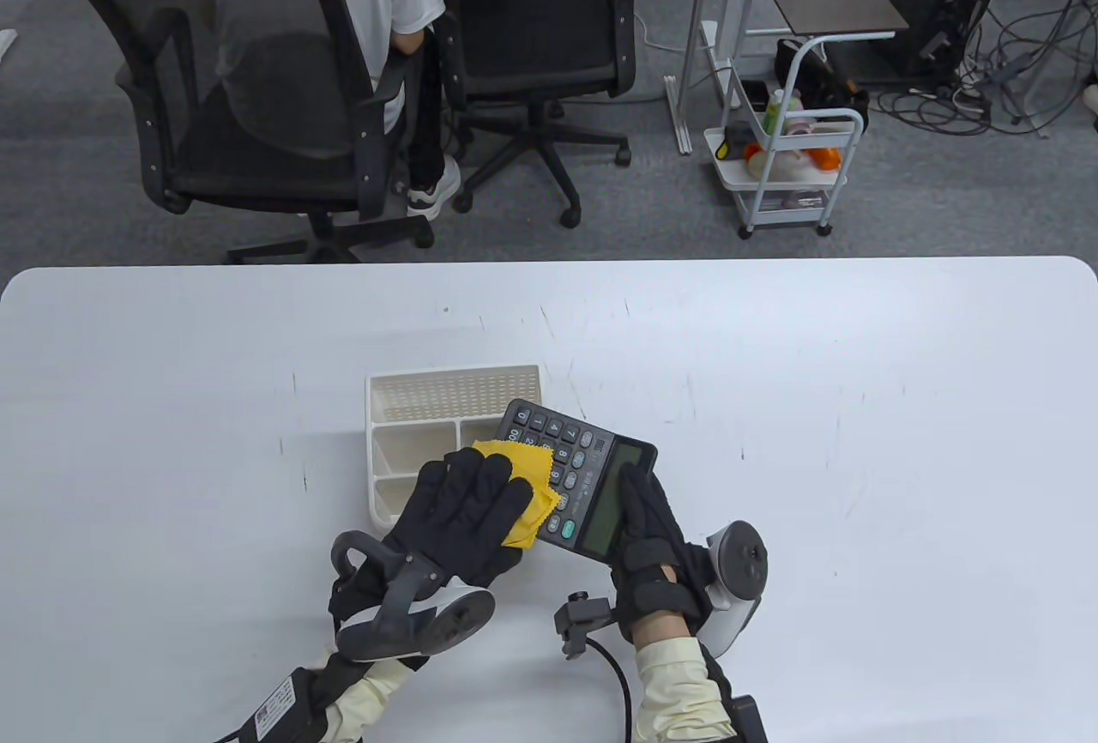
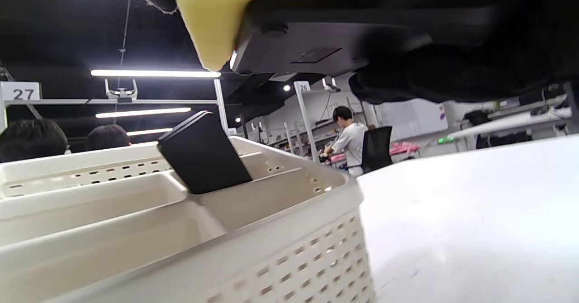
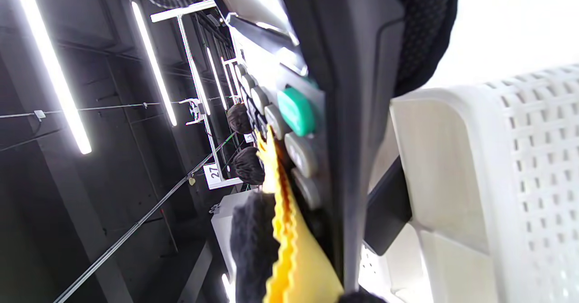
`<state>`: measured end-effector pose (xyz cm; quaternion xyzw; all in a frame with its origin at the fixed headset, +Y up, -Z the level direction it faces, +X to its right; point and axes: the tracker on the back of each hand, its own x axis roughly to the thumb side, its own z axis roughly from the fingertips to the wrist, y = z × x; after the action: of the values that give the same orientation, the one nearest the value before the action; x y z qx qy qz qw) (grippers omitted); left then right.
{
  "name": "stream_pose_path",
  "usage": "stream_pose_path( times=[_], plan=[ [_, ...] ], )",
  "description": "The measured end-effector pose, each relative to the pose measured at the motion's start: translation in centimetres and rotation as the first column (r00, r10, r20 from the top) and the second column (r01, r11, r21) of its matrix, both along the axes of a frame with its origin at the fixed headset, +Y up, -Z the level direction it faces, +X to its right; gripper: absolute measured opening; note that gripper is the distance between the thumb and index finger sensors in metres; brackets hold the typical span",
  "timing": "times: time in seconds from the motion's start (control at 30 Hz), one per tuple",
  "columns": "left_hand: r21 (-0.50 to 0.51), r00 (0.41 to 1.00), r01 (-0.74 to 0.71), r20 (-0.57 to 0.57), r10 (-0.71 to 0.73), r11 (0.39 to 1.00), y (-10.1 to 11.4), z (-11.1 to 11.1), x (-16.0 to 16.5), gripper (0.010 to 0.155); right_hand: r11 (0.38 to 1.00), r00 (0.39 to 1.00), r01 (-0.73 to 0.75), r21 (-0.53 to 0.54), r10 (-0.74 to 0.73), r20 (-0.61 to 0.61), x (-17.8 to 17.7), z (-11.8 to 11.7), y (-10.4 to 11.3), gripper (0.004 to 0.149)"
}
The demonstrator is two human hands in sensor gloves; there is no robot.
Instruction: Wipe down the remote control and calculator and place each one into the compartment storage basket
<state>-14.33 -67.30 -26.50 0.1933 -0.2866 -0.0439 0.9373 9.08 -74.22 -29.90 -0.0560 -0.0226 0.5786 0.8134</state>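
Note:
My right hand (image 1: 642, 511) grips the black calculator (image 1: 583, 468) by its display end, thumb on the screen, and holds it tilted over the white compartment basket (image 1: 455, 391). My left hand (image 1: 480, 490) lies with fairly straight fingers on a yellow cloth (image 1: 525, 477) and presses it onto the keys. In the left wrist view the cloth (image 2: 208, 27) hangs over the edge of the calculator's underside (image 2: 339, 36). A black remote control (image 2: 203, 151) stands slanted in a rear compartment of the basket (image 2: 271, 230). The right wrist view shows the keys (image 3: 294, 111), the cloth (image 3: 294, 258) and the remote (image 3: 389, 208).
The basket sits mid-table, left of centre, its front compartments (image 2: 113, 212) holding nothing visible. Bare white tabletop (image 1: 858, 434) stretches to the right. Beyond the far edge stand office chairs (image 1: 257, 91), one with a seated person, and a white trolley (image 1: 789, 160).

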Motion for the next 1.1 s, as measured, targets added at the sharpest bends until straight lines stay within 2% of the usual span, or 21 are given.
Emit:
stream_pose_path(
  times=[0.1,0.2,0.3,0.4,0.47,0.6,0.73,0.8,0.97,1.1],
  plan=[
    [-0.008,1.0,0.015,0.027,-0.014,1.0,-0.2,0.5,0.9,0.059,1.0,1.0,-0.019,0.001,0.019,-0.009,-0.3,0.0,0.1,0.068],
    [-0.03,0.995,0.036,0.099,-0.032,0.999,-0.5,1.2,2.4,0.06,0.999,0.999,-0.04,0.001,0.04,-0.035,-0.9,0.1,0.0,0.068],
    [-0.009,0.991,0.062,0.116,-0.06,0.998,-0.4,1.5,3.0,0.06,0.999,0.998,-0.034,-0.001,0.034,-0.058,-1.2,0.0,0.0,0.068],
    [-0.048,0.992,0.009,0.124,-0.003,0.999,-0.1,1.6,2.6,0.059,0.999,0.997,-0.035,0.001,0.035,-0.072,-1.1,0.0,0.1,0.068],
    [-0.065,0.996,-0.022,0.088,0.027,0.998,0.0,1.3,2.3,0.059,0.999,0.997,-0.049,0.006,0.049,-0.056,-1.0,0.1,0.3,0.068],
    [-0.022,1.0,0.002,0.014,-0.001,1.0,0.4,1.1,1.7,0.059,1.0,0.999,-0.021,0.008,0.022,-0.04,-0.9,0.1,0.3,0.068],
    [-0.025,0.997,0.035,-0.063,-0.037,0.999,0.8,1.1,1.4,0.059,1.0,1.0,0.009,0.001,-0.009,-0.028,-0.8,0.2,0.2,0.068],
    [-0.018,0.998,0.032,-0.054,-0.033,0.999,0.7,1.2,1.6,0.059,1.0,1.0,0.0,0.001,0.0,-0.029,-0.8,0.2,0.2,0.068],
    [-0.057,0.998,0.01,0.066,-0.006,0.998,0.1,1.5,2.5,0.06,0.999,0.998,-0.05,0.005,0.05,-0.045,-1.1,0.2,0.2,0.068],
    [-0.057,0.998,-0.014,0.064,0.018,0.998,0.3,1.2,2.1,0.059,0.999,0.996,-0.054,0.011,0.054,-0.07,-1.4,0.1,0.3,0.068]
  ],
)
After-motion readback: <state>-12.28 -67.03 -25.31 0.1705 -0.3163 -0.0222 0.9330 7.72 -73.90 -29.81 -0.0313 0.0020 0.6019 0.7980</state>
